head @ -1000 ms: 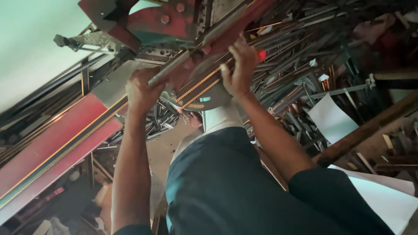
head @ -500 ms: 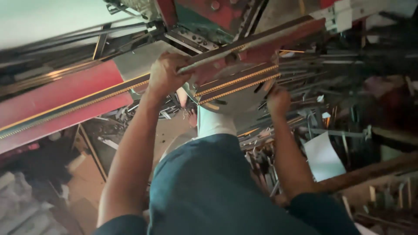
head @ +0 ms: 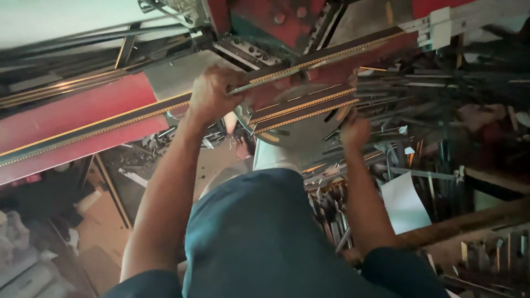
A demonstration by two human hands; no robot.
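Observation:
My left hand (head: 212,94) is clenched around a long dark moulding strip with a gold beaded edge (head: 314,62). The strip runs slantwise across a red cutting machine (head: 276,16). Two more gold-edged strips (head: 309,107) lie just below it. My right hand (head: 353,131) hangs lower, under the ends of those strips and beside a heap of dark offcuts (head: 441,105). Its fingers are curled and blurred, and I cannot make out anything in them. My dark teal shirt (head: 259,232) fills the lower middle.
A wide red panel with a gold line (head: 72,118) slants across the left. A white sheet (head: 406,201) and a wooden beam (head: 469,221) lie among stacked strips on the right. A bare foot (head: 241,148) stands on the brown floor (head: 105,221) below.
My right hand has come off the strip and dropped lower toward the offcuts. My left hand keeps its grip, and the view has shifted and tilted.

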